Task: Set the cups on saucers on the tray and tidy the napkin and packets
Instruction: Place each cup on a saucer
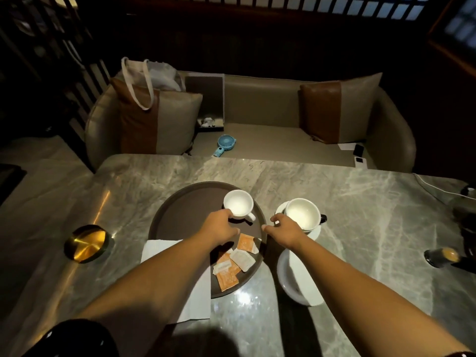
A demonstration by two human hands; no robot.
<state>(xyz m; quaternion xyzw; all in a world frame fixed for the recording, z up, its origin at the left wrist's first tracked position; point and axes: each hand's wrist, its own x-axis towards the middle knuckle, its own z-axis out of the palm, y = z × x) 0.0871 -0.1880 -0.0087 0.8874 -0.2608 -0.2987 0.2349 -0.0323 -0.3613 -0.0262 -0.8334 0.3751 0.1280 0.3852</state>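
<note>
A round brown tray (164, 215) lies on the marble table. On its far right part stands a white cup (238, 203), handle to the right, with no saucer under it. My left hand (219, 228) holds this cup by its near wall. Just right of the tray, a second white cup (302, 212) sits on a white saucer (280, 209). My right hand (283, 230) touches their near left side, thumb spread away. An empty saucer (288, 282) lies nearer, partly under my right forearm. Orange and white packets (237, 261) lie on the tray's near right. A white napkin (157, 249) lies under my left arm.
A gold round dish (86, 243) sits at the table's left. A dark bottle (440, 257) and other dark objects stand at the right edge, with a white cable (438, 188). Behind the table is a sofa with cushions, a tote bag and a blue hand fan (224, 145).
</note>
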